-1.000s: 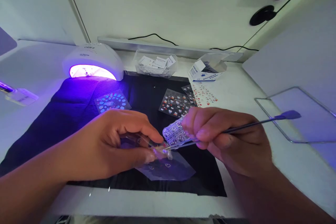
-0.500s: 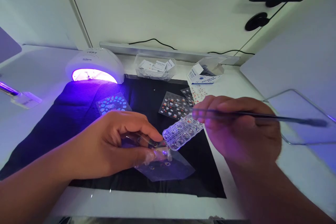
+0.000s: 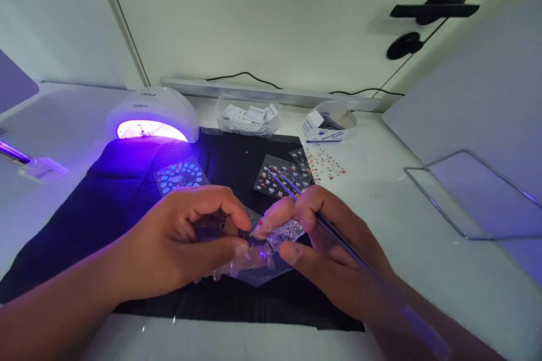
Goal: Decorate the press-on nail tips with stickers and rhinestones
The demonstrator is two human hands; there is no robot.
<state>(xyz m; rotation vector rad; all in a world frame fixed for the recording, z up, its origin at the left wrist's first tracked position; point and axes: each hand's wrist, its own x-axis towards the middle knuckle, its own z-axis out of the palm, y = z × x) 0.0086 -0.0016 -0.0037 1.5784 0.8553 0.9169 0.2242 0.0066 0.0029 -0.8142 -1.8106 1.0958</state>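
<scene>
My left hand [image 3: 186, 237] is closed in a pinch on a small clear nail tip [image 3: 248, 234] over a transparent film sheet [image 3: 254, 265] on the black mat [image 3: 105, 192]. My right hand [image 3: 330, 242] holds thin metal tweezers [image 3: 282, 180] tucked along the palm, their points aimed away toward the sticker sheets. Its index finger presses at the nail tip next to my left thumb. A clear rhinestone case [image 3: 288, 231] lies just under the right fingers.
A lit UV nail lamp [image 3: 154, 115] stands at the mat's far left. Nail sticker sheets [image 3: 279, 175] [image 3: 180, 175] lie on the mat, a clear tub of packets [image 3: 248, 115] and an open pad box [image 3: 326, 124] behind. A wire frame [image 3: 466, 197] sits at right.
My right hand swung the tweezers away from the nail tip, turned them so the points face outward, then came back in with a bare fingertip on the tip. The left hand stayed put.
</scene>
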